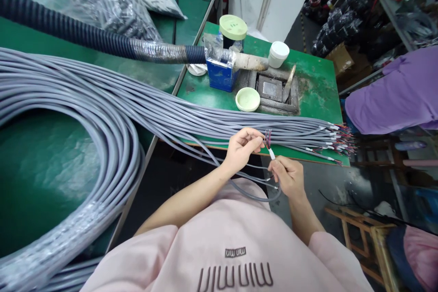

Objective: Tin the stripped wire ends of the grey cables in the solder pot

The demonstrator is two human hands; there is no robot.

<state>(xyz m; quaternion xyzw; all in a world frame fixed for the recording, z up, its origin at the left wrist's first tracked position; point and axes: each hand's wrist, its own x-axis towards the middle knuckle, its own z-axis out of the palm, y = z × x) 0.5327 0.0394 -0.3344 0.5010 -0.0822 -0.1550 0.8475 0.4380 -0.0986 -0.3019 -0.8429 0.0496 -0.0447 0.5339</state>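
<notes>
In my right hand (288,175) is the end of a grey cable (255,197), gripped just below its white sleeve (271,153). Thin red and dark wires (268,138) fan out upward from that sleeve. My left hand (242,147) pinches at these wires with thumb and forefinger. Behind both hands a thick bundle of grey cables (191,114) runs across the green bench. Its stripped ends (344,139), with white sleeves and coloured wires, lie at the right. A few more cable ends hang near my right hand.
A dark ribbed hose (85,39) ends in a nozzle above a square solder pot (272,87), where a flat scraper (289,83) leans. Nearby stand a pale shallow dish (247,99), a white tub (278,54) and a blue box (221,75). A person in purple (397,91) is at the right.
</notes>
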